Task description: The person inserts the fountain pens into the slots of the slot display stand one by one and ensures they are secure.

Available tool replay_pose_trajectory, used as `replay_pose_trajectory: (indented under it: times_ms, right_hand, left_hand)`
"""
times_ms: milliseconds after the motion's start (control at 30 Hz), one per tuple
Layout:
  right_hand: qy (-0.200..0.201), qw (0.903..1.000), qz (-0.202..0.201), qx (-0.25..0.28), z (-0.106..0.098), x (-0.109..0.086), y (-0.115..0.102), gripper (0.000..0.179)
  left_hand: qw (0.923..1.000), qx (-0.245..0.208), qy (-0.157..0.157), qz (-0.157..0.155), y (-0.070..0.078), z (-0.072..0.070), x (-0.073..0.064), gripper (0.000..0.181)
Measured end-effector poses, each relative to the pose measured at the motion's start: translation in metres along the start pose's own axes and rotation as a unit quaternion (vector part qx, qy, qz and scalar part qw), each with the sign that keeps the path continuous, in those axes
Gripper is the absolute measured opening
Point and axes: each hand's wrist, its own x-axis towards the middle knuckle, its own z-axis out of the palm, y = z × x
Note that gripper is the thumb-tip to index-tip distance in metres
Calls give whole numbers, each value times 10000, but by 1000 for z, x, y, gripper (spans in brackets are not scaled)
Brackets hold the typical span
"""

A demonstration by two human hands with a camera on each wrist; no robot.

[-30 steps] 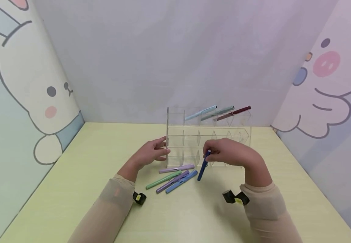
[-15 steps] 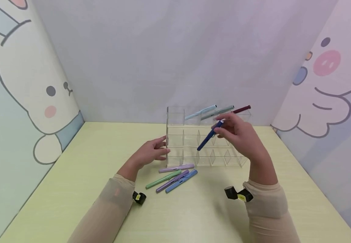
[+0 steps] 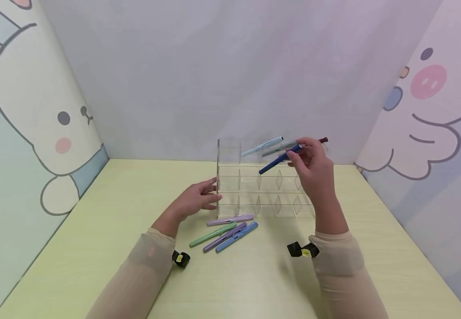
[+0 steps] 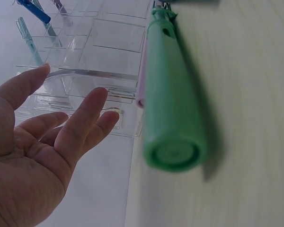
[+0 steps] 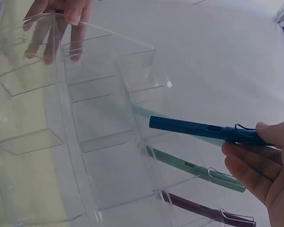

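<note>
My right hand (image 3: 314, 170) pinches a dark blue pen (image 3: 274, 163) by its clip end, between thumb and fingers. The pen slants down to the left, in front of the top tier of a clear tiered rack (image 3: 218, 177). That tier holds a light blue pen (image 3: 263, 146), a grey-green pen (image 5: 189, 167) and a dark red pen (image 5: 203, 210), all leaning right. At the rack's left side, my left hand (image 3: 193, 201) has its fingers spread, thumb at the front edge; the left wrist view shows them loosely extended around the side panel.
On the table before the rack lie a lilac pen (image 3: 230, 220), a green pen (image 3: 213, 235), a purple pen (image 3: 225, 238) and a lighter blue pen (image 3: 236, 237). A grey-white wall (image 3: 166, 88) stands behind, with cartoon-printed panels on both sides.
My right hand has raised the dark blue pen from near the table, up and rightward to the rack's top tier, tilting it flatter. The left hand has stayed at the rack's side.
</note>
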Motion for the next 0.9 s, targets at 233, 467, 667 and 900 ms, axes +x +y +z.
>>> replay_pose_trajectory:
  times_ms: [233,467,667,900]
  right_hand:
    - [-164,9998,117,27,9,-1,9,36]
    - [-301,9993,217,50,14,-2,14,35]
    - [-431,9981,437,83,16,-2,17,34]
    - [-684,9953,640,248,20,-2,22,33]
  left_hand:
    - [10000,-50,-22,22,-1,0,0,83]
    - [10000,-53,-20,8,-1,0,1,82]
    - [10000,-21,-31,12,-1,0,0,81]
    - [10000,-27,-31,10,1,0,-1,80]
